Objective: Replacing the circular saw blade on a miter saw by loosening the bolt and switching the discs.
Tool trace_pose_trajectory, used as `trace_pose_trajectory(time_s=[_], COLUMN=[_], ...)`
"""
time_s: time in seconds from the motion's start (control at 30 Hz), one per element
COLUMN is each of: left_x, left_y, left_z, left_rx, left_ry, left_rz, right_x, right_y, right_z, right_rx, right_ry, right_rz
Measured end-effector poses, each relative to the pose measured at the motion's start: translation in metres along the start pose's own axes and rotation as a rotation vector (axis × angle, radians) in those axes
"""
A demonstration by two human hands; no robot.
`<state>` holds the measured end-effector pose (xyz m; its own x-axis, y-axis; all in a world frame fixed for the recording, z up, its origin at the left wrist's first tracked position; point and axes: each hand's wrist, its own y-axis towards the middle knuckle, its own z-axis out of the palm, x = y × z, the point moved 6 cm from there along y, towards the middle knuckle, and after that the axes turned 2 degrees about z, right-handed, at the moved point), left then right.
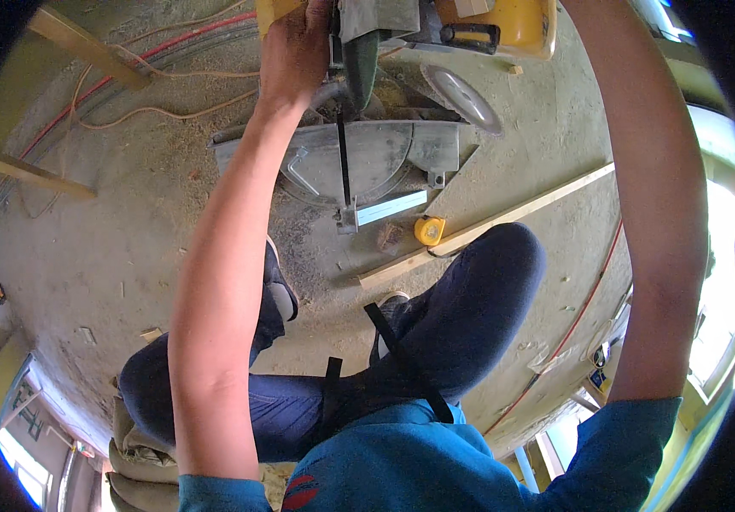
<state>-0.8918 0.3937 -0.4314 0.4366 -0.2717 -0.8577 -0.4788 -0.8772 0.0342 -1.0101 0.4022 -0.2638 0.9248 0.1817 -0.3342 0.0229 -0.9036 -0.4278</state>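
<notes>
Nearest, a wooden strip (521,210) is being flanked by a tape measure (429,229). Farther, a saw (378,154) is being supported by the floor (111,273); beside its head the left hand (299,58) is being held, its grip impossible to tell. The right hand is being cropped out above.

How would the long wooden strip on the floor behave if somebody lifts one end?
The wooden strip is probably stiff, as it looks straight; likely light, being slender; its length might make it swing awkwardly.
</notes>
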Motion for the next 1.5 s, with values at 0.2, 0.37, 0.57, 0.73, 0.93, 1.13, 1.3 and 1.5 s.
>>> trace_pose_trajectory(time_s=[0.2,0.37,0.57,0.73,0.93,1.13,1.3,1.5], left_x=[0.017,0.015,0.040,0.047,0.054,0.025,0.050,0.057], left_y=[-0.004,-0.006,-0.007,0.000,-0.005,-0.009,0.002,0.005], left_z=[0.010,0.007,0.018,0.018,0.003,0.021,0.022,0.017], left_rx=[-0.082,-0.327,-0.045,-0.161,-0.016,-0.076,-0.094,0.014], left_ry=[-0.177,0.375,-0.409,-0.243,-0.081,-0.272,0.314,0.221], left_rz=[0.152,0.498,0.063,0.128,0.040,0.015,0.456,0.297], right_x=[-0.008,-0.002,-0.009,-0.007,-0.006,-0.013,-0.013,-0.013], right_y=[0.003,-0.001,0.006,0.001,0.003,0.001,0.011,0.008], right_z=[0.008,-0.001,0.009,0.007,0.008,0.009,0.012,0.009], right_rx=[0.086,-0.041,0.050,0.034,0.308,0.052,0.018,0.058], right_ry=[-0.035,0.023,-0.056,0.010,0.247,-0.001,-0.062,-0.056], right_rz=[0.107,0.021,0.043,0.053,0.003,0.111,0.107,0.190])
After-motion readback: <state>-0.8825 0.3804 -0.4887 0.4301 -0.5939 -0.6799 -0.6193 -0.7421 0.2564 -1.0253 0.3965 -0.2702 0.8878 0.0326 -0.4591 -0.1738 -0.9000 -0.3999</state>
